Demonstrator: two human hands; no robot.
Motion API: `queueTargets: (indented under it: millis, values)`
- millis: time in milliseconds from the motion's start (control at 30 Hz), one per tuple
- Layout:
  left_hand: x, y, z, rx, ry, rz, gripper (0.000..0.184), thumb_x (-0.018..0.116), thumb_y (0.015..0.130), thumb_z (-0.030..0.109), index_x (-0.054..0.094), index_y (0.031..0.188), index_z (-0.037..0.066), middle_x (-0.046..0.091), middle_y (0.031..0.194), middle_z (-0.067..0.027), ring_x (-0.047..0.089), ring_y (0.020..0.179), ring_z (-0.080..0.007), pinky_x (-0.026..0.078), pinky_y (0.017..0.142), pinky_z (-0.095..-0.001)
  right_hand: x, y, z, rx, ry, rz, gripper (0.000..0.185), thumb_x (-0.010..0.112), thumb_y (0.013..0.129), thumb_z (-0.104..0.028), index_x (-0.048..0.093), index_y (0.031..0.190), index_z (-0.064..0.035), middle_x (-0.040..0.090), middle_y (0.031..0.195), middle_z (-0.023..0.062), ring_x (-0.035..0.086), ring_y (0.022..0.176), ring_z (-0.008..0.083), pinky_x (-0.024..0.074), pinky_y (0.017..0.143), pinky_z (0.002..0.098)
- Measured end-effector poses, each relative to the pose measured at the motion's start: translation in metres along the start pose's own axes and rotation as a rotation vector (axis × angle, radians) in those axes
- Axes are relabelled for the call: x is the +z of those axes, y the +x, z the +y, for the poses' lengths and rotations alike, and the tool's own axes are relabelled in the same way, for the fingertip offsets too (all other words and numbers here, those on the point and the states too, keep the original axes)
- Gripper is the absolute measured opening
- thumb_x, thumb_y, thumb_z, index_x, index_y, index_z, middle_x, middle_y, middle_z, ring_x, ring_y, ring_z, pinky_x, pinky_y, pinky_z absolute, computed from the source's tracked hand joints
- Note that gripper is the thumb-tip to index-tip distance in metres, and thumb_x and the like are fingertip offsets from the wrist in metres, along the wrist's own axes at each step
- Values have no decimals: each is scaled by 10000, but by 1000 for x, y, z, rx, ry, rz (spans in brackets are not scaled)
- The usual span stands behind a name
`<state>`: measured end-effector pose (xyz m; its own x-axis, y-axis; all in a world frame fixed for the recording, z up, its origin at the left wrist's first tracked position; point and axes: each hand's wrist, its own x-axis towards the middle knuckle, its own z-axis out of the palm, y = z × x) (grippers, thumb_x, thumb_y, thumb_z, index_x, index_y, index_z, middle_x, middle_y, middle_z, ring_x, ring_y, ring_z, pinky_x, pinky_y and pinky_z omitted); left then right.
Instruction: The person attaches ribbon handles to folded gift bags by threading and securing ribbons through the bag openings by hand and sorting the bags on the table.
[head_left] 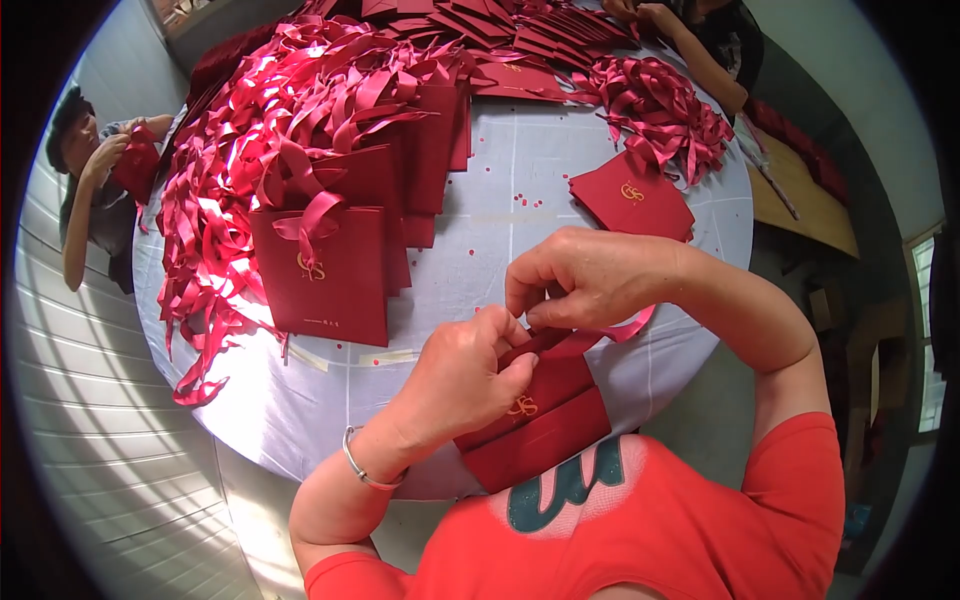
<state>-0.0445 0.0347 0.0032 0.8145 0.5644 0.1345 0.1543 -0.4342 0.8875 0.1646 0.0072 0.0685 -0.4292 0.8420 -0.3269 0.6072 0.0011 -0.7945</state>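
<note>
A dark red paper gift bag (555,392) with a gold emblem lies at the table's near edge, close to my body. My left hand (470,375) is closed over its upper part, thumb and fingers pinching a red ribbon (628,328) at the bag's top. Just above and to the right, my right hand (592,282) bends down with its fingertips pinched on the same ribbon. One end of the ribbon loops out to the right of the bag. The fingers partly hide the exact spot where ribbon and bag meet.
Finished-looking red bags (325,285) with ribbon handles pile up on the left of the round table (500,235). Flat bags (635,195) and a ribbon heap (660,115) lie at the right. Two other people work around the table. Small red bits dot the cloth.
</note>
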Motion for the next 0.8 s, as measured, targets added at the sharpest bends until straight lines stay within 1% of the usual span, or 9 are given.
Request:
queueTargets:
  millis: [67, 133, 267, 367, 567, 667, 700, 767, 800]
  values:
    - [1, 0, 1, -2, -11, -9, 203, 731, 820, 36, 551, 906, -1, 599, 580, -68, 532, 517, -91, 436, 506, -279, 0, 0, 2, -13, 4, -34, 194, 577, 855, -45, 674, 1002, 35, 701, 797, 132, 674, 673, 188, 515, 621, 321]
    - [2, -1, 2, 47, 7, -9, 209, 735, 826, 45, 550, 917, 6, 601, 590, -79, 537, 496, -119, 429, 497, -282, -4, 3, -5, 251, 90, -238, 214, 578, 868, -57, 663, 1038, 40, 697, 813, 119, 671, 644, 171, 511, 603, 319]
    - [6, -4, 6, 122, 99, 6, 218, 743, 829, 56, 553, 927, 12, 623, 618, -99, 603, 515, -173, 453, 506, -284, -9, 15, 8, 254, 184, -351, 230, 593, 864, -61, 654, 1068, 26, 673, 784, 67, 628, 588, 128, 468, 551, 287]
    - [6, -9, 15, 148, 111, -13, 226, 750, 822, 56, 566, 948, 23, 653, 668, -120, 672, 583, -241, 494, 536, -298, -12, 25, 20, 290, 405, -562, 263, 653, 830, -64, 658, 1087, -13, 609, 742, -18, 486, 543, 63, 349, 509, 220]
    - [7, -11, 15, 203, 195, -8, 226, 713, 845, 133, 542, 972, 56, 663, 709, -130, 659, 629, -346, 505, 532, -428, -5, 28, 22, 357, 445, -489, 356, 715, 755, -44, 632, 1099, -5, 661, 777, -18, 505, 571, 52, 336, 487, 215]
    - [5, -7, 11, 134, 97, -36, 222, 715, 839, 129, 550, 967, 53, 668, 725, -135, 666, 651, -349, 517, 561, -422, 7, 27, 39, 411, 547, -326, 403, 757, 717, -44, 614, 1091, 1, 639, 732, -12, 503, 570, 66, 353, 491, 229]
    - [6, -6, 10, 133, 95, -35, 222, 715, 839, 129, 550, 967, 53, 668, 725, -135, 666, 651, -349, 517, 561, -422, 7, 26, 37, 414, 546, -328, 403, 757, 717, -44, 614, 1091, 1, 639, 732, -12, 503, 570, 66, 353, 491, 229]
    - [7, -4, 10, 147, 45, -40, 207, 735, 825, 16, 569, 948, 13, 616, 649, -85, 607, 564, -111, 464, 543, -248, 6, 23, 31, 432, 481, -13, 422, 775, 694, -39, 598, 1075, 2, 638, 718, 13, 519, 571, 88, 372, 493, 247]
    - [7, -5, 11, 147, 48, -44, 207, 735, 825, 16, 569, 948, 13, 616, 649, -85, 607, 564, -111, 464, 543, -248, 4, 26, 40, 395, 547, 55, 417, 772, 710, -51, 582, 1078, 3, 648, 722, 39, 550, 576, 104, 406, 502, 260]
